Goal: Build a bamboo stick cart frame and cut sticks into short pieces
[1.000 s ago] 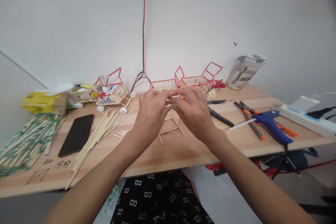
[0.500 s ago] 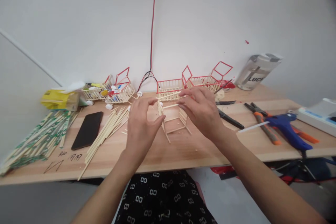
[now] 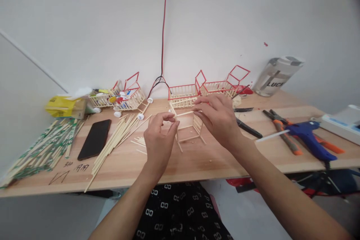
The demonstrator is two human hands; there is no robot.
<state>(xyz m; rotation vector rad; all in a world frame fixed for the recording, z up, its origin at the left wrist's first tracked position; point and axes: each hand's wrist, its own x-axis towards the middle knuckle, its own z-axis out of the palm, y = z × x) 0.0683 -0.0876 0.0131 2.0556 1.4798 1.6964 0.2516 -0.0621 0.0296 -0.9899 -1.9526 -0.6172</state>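
Observation:
A small open frame of thin wooden sticks [image 3: 189,139] stands on the table in front of me. My left hand [image 3: 161,135] has its thumb and index finger close together at the frame's upper left corner, pinching there. My right hand [image 3: 216,116] is closed, its fingertips on the right end of a thin wooden stick [image 3: 185,113] that runs level across the top of the frame. The hand partly covers the frame's right side. Short cut sticks [image 3: 139,142] lie left of the frame, beside a bundle of long sticks [image 3: 112,142].
Several small stick carts with red edging, such as one cart [image 3: 182,92], line the wall. At left are a black phone [image 3: 94,139] and wrapped chopsticks [image 3: 42,150]. At right lie pliers [image 3: 284,135], a blue glue gun [image 3: 308,138], a jar [image 3: 277,77] and a power strip [image 3: 341,125].
My left hand has moved right and slightly down, and its thumb and index finger have drawn together at the frame's corner. The right hand stays almost in place.

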